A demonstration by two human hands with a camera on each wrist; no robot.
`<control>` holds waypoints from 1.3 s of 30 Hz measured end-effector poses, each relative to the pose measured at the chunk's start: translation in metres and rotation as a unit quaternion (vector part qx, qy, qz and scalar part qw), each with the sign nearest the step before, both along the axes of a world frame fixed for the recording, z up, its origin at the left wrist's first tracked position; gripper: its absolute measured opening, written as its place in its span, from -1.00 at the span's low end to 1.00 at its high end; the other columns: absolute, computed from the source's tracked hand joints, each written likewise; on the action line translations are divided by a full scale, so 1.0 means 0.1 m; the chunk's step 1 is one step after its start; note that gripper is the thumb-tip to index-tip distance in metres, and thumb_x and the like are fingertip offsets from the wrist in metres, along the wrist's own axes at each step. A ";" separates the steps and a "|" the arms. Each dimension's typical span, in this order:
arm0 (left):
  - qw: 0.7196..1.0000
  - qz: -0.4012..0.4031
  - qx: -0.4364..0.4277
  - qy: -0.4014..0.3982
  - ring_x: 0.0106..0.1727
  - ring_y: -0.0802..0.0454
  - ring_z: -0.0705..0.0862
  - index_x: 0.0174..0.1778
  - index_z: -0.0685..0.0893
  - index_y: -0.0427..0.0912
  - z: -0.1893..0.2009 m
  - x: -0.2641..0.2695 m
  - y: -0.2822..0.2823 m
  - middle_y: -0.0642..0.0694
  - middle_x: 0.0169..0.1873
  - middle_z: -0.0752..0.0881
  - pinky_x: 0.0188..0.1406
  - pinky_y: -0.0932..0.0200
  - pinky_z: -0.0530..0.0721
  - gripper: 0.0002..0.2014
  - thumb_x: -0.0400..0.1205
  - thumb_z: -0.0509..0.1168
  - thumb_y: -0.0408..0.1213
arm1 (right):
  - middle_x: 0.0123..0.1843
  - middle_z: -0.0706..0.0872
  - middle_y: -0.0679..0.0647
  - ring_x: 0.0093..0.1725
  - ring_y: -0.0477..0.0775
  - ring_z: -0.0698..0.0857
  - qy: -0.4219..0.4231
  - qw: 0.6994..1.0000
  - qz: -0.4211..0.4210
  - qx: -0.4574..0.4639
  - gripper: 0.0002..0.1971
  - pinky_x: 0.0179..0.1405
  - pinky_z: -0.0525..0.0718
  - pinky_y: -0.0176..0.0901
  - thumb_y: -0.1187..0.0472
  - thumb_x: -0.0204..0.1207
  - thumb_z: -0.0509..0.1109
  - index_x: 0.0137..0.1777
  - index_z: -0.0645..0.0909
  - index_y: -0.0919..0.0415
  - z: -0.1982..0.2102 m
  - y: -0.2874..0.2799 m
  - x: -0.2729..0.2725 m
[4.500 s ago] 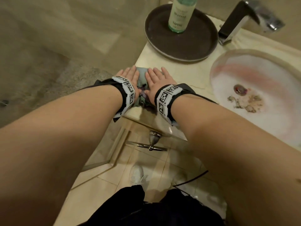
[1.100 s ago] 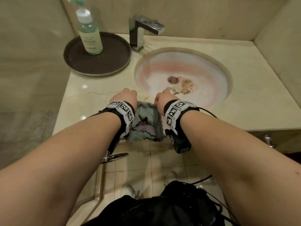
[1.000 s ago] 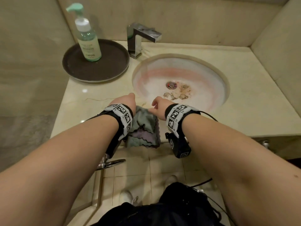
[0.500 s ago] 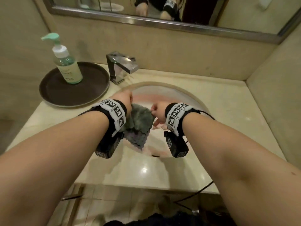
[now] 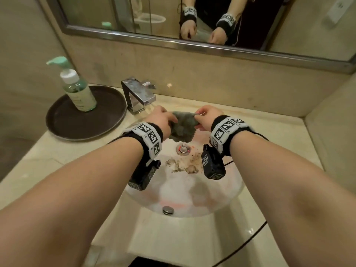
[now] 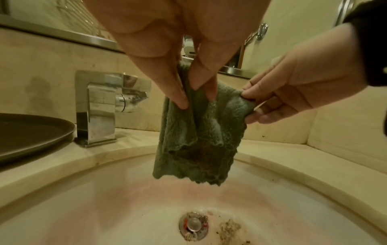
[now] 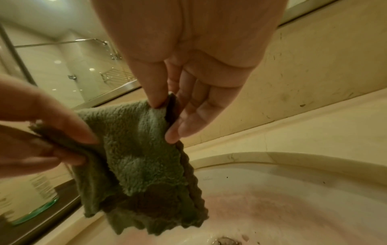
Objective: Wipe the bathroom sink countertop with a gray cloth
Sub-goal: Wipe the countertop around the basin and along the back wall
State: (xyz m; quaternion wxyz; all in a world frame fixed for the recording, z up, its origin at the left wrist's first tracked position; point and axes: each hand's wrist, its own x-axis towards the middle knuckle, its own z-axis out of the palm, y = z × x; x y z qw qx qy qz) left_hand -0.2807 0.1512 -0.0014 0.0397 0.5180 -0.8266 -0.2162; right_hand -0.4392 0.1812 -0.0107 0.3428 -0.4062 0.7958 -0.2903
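The gray cloth (image 5: 183, 127) hangs folded in the air over the back of the sink basin (image 5: 179, 191), held by its top edge. My left hand (image 5: 163, 118) pinches its left top corner (image 6: 188, 92) between thumb and fingers. My right hand (image 5: 204, 118) pinches the right top corner (image 7: 165, 106). The cloth (image 6: 194, 140) hangs clear above the drain (image 6: 193, 225). Its lower edge (image 7: 159, 220) is scalloped and darker. The beige marble countertop (image 5: 269, 135) surrounds the basin.
A chrome faucet (image 5: 137, 97) stands just behind my left hand. A dark round tray (image 5: 63, 122) with a green pump bottle (image 5: 77, 87) sits at the left. Brown debris (image 5: 185, 164) lies around the drain (image 5: 183, 148). A mirror (image 5: 192, 18) and walls close the back and right.
Both hands lifted the cloth off the counter's front edge and carried it forward over the basin toward the faucet. The head view tilted up, showing the mirror.
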 end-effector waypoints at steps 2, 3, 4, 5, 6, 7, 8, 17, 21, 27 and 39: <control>1.000 0.006 0.020 0.000 0.26 -0.06 0.54 0.49 0.44 -0.04 -0.10 -0.06 -0.04 -0.07 0.41 0.41 0.11 0.31 0.45 -0.56 0.67 0.16 -0.37 | -0.31 0.65 0.02 -0.35 0.04 0.73 -0.020 1.000 -0.010 0.002 -0.73 -0.13 0.73 -0.10 0.25 0.61 0.26 -0.33 0.43 -0.01 -0.05 -0.09 -0.06; 0.999 0.019 0.037 0.014 0.15 -0.02 0.55 0.53 0.37 -0.07 -0.15 -0.11 -0.07 -0.06 0.36 0.45 0.04 0.34 0.46 -0.56 0.69 0.13 -0.33 | -0.35 0.63 0.00 -0.44 -0.05 0.70 -0.024 1.000 -0.013 0.008 -0.73 -0.21 0.71 -0.15 0.24 0.61 0.27 -0.33 0.43 0.00 -0.08 -0.14 -0.09; 0.997 0.040 0.056 0.035 -0.02 0.04 0.54 0.53 0.33 -0.08 -0.20 -0.16 -0.11 -0.03 0.22 0.51 -0.12 0.36 0.49 -0.58 0.71 0.09 -0.29 | -0.38 0.62 -0.01 -0.53 -0.12 0.68 -0.026 0.999 -0.014 0.013 -0.74 -0.29 0.67 -0.19 0.24 0.61 0.27 -0.32 0.43 0.00 -0.12 -0.19 -0.13; 0.993 0.067 0.073 0.059 -0.19 0.09 0.51 0.49 0.32 -0.09 -0.25 -0.22 -0.15 0.02 0.01 0.53 -0.31 0.35 0.48 -0.62 0.73 0.06 -0.25 | -0.40 0.63 -0.01 -0.60 -0.17 0.66 -0.028 0.999 -0.017 0.018 -0.74 -0.34 0.64 -0.21 0.23 0.61 0.26 -0.32 0.43 0.00 -0.14 -0.26 -0.16; 0.990 0.093 0.081 0.070 -0.30 0.13 0.48 0.46 0.30 -0.07 -0.29 -0.27 -0.20 0.05 -0.13 0.50 -0.43 0.33 0.43 -0.65 0.74 0.05 -0.22 | -0.41 0.63 0.00 -0.65 -0.20 0.64 -0.034 0.999 -0.023 0.018 -0.74 -0.35 0.64 -0.21 0.23 0.61 0.26 -0.32 0.43 0.01 -0.16 -0.34 -0.19; 0.988 0.110 0.082 0.069 -0.33 0.13 0.48 0.45 0.29 -0.04 -0.34 -0.33 -0.25 0.05 -0.15 0.50 -0.45 0.28 0.44 -0.66 0.74 0.04 -0.21 | -0.41 0.63 0.01 -0.70 -0.23 0.63 -0.043 0.998 -0.031 0.016 -0.75 -0.34 0.66 -0.20 0.24 0.61 0.26 -0.31 0.43 0.01 -0.17 -0.42 -0.21; 0.987 0.116 0.085 0.067 -0.30 0.10 0.51 0.48 0.26 -0.01 -0.37 -0.37 -0.31 0.01 -0.03 0.54 -0.39 0.24 0.51 -0.63 0.73 0.04 -0.21 | -0.40 0.62 0.02 -0.74 -0.24 0.61 -0.057 0.998 -0.040 0.009 -0.75 -0.32 0.68 -0.18 0.25 0.61 0.25 -0.31 0.43 0.03 -0.18 -0.52 -0.24; 0.995 0.041 0.065 -0.058 0.40 -0.19 0.52 0.66 -0.30 -0.04 -0.63 -0.76 -1.00 -0.10 0.52 -0.62 0.19 0.04 0.69 -0.05 0.51 0.13 -0.63 | 0.47 0.49 0.13 0.42 0.13 0.54 0.056 0.998 -0.024 -0.021 -0.56 0.41 0.46 -0.09 0.20 0.59 0.28 0.48 0.40 0.14 -0.44 -1.22 -0.30; 0.989 -0.012 0.061 -0.134 0.69 -0.19 -0.21 0.66 -0.27 -0.26 -0.90 -0.84 -1.23 -0.22 0.59 -0.48 0.67 -0.04 0.09 -0.24 0.67 0.07 -0.46 | 0.65 0.24 0.14 0.61 0.13 0.29 0.186 0.971 0.146 0.044 -0.46 0.59 0.21 -0.13 0.21 0.62 0.22 0.60 0.26 0.18 -0.73 -1.26 -0.28; 0.986 -0.032 0.039 -0.160 0.69 -0.13 -0.20 0.66 -0.21 -0.27 -1.12 -0.82 -1.45 -0.21 0.67 -0.20 0.65 -0.01 -0.19 -0.42 0.77 -0.15 -0.18 | 0.73 -0.02 0.15 0.71 0.11 0.01 0.279 0.919 0.270 0.067 -0.44 0.66 -0.04 -0.03 0.20 0.71 0.02 0.68 0.00 0.21 -0.92 -1.45 -0.30; 0.979 -0.037 -0.013 -0.199 0.67 -0.21 -0.29 0.68 -0.20 -0.13 -1.18 -0.78 -1.48 -0.26 0.65 -0.30 0.64 -0.07 -0.26 -0.39 0.75 -0.13 -0.06 | 0.73 0.01 0.09 0.72 0.06 -0.03 0.375 0.855 0.355 0.048 -0.43 0.66 -0.17 -0.06 0.19 0.71 0.01 0.69 -0.03 0.21 -0.91 -1.54 -0.31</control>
